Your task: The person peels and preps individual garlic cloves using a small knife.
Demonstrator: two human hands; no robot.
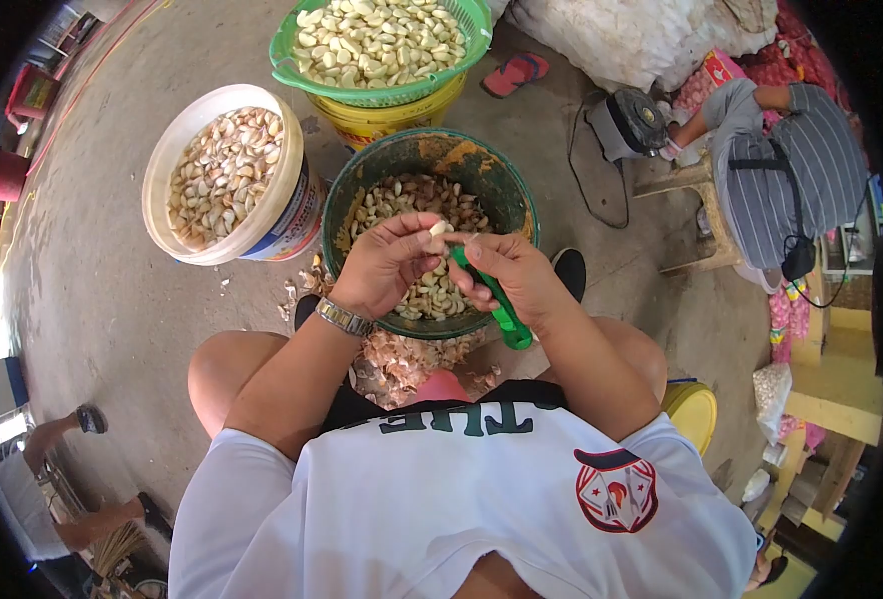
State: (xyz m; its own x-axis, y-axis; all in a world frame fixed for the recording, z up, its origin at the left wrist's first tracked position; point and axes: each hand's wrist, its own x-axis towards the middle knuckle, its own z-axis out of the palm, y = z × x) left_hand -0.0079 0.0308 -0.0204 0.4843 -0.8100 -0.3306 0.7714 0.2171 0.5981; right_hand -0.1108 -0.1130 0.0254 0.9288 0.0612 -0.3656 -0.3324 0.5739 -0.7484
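Observation:
Above the dark green tub [501, 165], my left hand [389, 262], with a metal watch on its wrist, pinches a pale garlic clove [441, 229]. My right hand [511, 272] is wrapped round a green-handled tool [501, 307], its fingertips close to the clove; the tool's working end is hidden by the fingers. Inside the tub lie many garlic cloves [431, 298], below both hands.
A white bucket [157, 200] of unpeeled cloves stands left of the tub. Behind it, a green basket [483, 35] of peeled cloves rests on a yellow bucket [391, 122]. Garlic skins [406, 364] litter the floor. Another person [791, 160] is at the right.

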